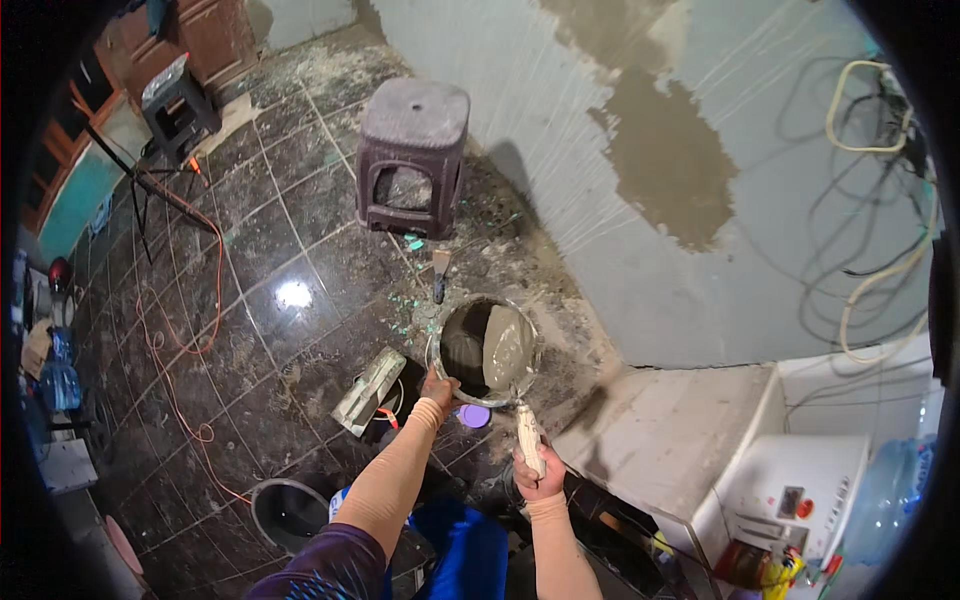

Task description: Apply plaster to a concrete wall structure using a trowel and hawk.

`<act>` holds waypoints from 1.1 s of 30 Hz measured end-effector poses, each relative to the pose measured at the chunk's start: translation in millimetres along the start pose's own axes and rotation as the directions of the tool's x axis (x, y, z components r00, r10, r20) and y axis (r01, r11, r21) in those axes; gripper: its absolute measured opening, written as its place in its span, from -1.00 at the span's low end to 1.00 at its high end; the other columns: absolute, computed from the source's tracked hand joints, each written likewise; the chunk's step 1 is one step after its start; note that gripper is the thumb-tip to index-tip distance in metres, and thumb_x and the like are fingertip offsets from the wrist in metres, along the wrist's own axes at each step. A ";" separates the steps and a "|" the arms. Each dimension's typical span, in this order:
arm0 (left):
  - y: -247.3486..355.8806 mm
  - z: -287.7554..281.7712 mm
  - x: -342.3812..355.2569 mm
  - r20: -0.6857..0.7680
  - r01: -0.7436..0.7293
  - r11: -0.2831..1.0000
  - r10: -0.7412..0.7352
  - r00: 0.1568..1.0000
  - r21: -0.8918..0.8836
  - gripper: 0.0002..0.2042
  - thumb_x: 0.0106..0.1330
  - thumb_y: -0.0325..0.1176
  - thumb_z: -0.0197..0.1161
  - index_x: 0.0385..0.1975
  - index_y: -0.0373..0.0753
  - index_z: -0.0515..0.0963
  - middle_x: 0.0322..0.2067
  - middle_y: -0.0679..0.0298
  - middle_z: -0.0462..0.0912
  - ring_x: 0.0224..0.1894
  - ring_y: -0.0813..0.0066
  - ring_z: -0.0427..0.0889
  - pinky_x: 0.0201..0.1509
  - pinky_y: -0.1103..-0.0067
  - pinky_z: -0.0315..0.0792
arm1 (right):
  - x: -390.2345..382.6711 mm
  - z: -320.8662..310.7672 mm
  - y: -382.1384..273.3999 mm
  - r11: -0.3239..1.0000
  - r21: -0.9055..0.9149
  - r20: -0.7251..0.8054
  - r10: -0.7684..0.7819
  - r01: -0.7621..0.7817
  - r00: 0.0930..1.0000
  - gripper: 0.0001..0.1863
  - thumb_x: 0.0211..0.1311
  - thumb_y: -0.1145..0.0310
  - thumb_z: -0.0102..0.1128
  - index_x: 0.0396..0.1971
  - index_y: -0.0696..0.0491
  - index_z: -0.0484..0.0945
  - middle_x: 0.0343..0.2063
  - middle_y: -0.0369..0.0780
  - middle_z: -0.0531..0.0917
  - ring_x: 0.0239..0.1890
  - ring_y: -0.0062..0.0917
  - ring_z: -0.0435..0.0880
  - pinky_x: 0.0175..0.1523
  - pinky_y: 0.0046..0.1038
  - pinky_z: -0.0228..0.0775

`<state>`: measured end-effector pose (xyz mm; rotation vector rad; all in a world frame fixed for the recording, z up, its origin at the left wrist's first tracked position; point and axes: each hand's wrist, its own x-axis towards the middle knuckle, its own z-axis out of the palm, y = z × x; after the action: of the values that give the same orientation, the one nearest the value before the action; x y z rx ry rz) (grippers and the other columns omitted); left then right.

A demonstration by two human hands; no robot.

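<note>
Bucket (457, 332): in the head view it is sitting near the centre of the frame, containing grey mix (508, 345). Your left hand (439, 390) is gripping its rim at lower left, fingers curled. Your right hand (540, 475), right of lower centre, is wrapping fully around a pale tool handle (529, 440); I cannot tell where its blade is lying. You are apparently working the mix; the next move is calling for a steady rim.
</note>
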<state>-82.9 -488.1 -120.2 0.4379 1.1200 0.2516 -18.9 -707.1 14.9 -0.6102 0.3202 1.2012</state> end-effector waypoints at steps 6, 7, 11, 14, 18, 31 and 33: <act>-56.7 -25.5 109.6 0.004 0.029 0.996 -0.029 1.000 -0.081 -0.26 0.14 -0.70 -0.03 0.32 0.09 0.00 0.10 0.04 0.36 0.03 -0.06 0.46 -0.14 0.12 0.55 | 54.6 -87.1 12.0 0.999 -0.049 -0.081 0.016 -0.020 0.997 -0.64 0.22 0.29 -0.04 0.03 -0.05 0.36 -0.46 -0.12 0.48 -0.73 -0.66 0.33 -0.75 -0.71 0.06; -61.1 -28.4 127.8 -0.008 0.040 0.994 -0.041 0.999 -0.097 -0.26 0.16 -0.70 -0.02 0.33 0.10 -0.01 0.13 0.04 0.35 0.06 -0.06 0.45 -0.13 0.12 0.55 | 62.1 -97.8 14.2 0.999 -0.032 -0.083 0.002 -0.004 0.997 -0.65 0.22 0.29 -0.04 0.02 -0.05 0.37 -0.47 -0.13 0.48 -0.73 -0.66 0.33 -0.75 -0.71 0.06; -87.3 -58.6 157.1 -0.044 0.035 0.992 -0.030 0.999 0.118 -0.28 0.22 -0.65 0.04 0.33 0.09 -0.02 0.21 0.04 0.29 0.14 -0.03 0.41 -0.09 0.13 0.54 | 93.7 -128.4 16.3 0.999 -0.005 -0.098 0.035 -0.035 0.995 -0.67 0.21 0.24 -0.03 -0.06 0.04 0.38 -0.50 -0.14 0.47 -0.74 -0.68 0.31 -0.75 -0.71 0.05; -81.0 -110.0 149.2 -0.025 -0.077 0.607 0.158 0.987 0.791 -0.44 0.20 -0.23 0.23 0.21 -0.04 0.23 0.10 0.01 0.38 0.07 -0.02 0.45 -0.04 0.21 0.48 | 111.8 -138.0 15.7 0.999 -0.038 -0.100 0.016 -0.020 0.995 -0.67 0.20 0.22 -0.03 -0.09 0.08 0.39 -0.52 -0.15 0.46 -0.74 -0.69 0.32 -0.76 -0.71 0.05; -40.5 -212.9 113.0 0.126 0.011 -0.288 0.454 0.882 0.958 -0.38 0.05 0.04 0.30 0.11 -0.09 0.37 -0.09 0.00 0.50 -0.07 -0.04 0.52 0.00 0.19 0.41 | 126.4 -140.8 22.6 1.000 -0.014 -0.069 -0.017 0.016 0.997 -0.63 0.22 0.26 -0.05 0.01 0.04 0.34 -0.49 -0.12 0.46 -0.74 -0.69 0.30 -0.76 -0.72 0.05; -31.3 -278.7 98.7 -0.063 0.128 -0.083 0.543 0.837 0.988 -0.44 0.14 -0.45 0.09 0.22 -0.06 0.25 -0.12 -0.12 0.50 -0.06 -0.14 0.50 -0.09 0.23 0.42 | 100.2 -139.0 34.4 0.999 0.004 -0.098 -0.034 0.035 0.995 -0.63 0.20 0.25 -0.01 -0.04 0.11 0.34 -0.46 -0.11 0.46 -0.74 -0.68 0.30 -0.76 -0.71 0.06; -5.7 -266.5 73.3 -0.111 -0.076 0.262 0.630 0.769 0.962 -0.49 0.11 -0.56 0.08 0.16 -0.23 0.36 -0.05 -0.13 0.52 0.01 0.18 0.53 0.00 0.46 0.41 | 86.8 -126.9 36.0 1.000 0.009 -0.095 -0.024 0.025 0.995 -0.65 0.19 0.25 0.01 -0.10 0.14 0.36 -0.47 -0.12 0.47 -0.75 -0.68 0.30 -0.76 -0.71 0.06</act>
<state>-294.1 -406.7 -279.0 1.8360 1.6018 0.0945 -12.1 -707.8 -142.9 -0.6616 0.3973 1.1481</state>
